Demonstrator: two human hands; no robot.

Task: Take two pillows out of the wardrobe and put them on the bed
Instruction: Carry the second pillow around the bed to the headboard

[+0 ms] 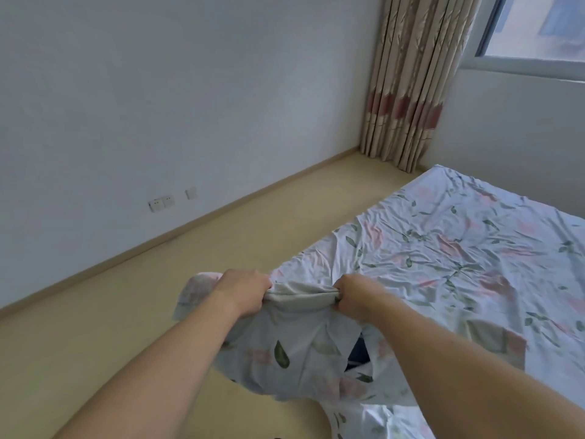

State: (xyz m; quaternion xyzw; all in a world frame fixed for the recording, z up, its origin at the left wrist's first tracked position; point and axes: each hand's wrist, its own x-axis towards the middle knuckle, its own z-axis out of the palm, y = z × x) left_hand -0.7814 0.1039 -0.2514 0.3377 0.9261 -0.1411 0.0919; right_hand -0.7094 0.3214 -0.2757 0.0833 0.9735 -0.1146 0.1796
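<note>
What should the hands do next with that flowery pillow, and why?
Probably swing the pillow right and lower it onto the bed. Both the left hand and right hand grip its top edge, and it hangs beside the bed's corner, over the floor.

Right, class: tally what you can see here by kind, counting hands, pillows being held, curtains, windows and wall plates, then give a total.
Hands: 2, the left hand and right hand
Pillow in floral case, gripped by both hands: 1
Curtain: 1
Window: 1
Wall plates: 3
Total: 8
</note>
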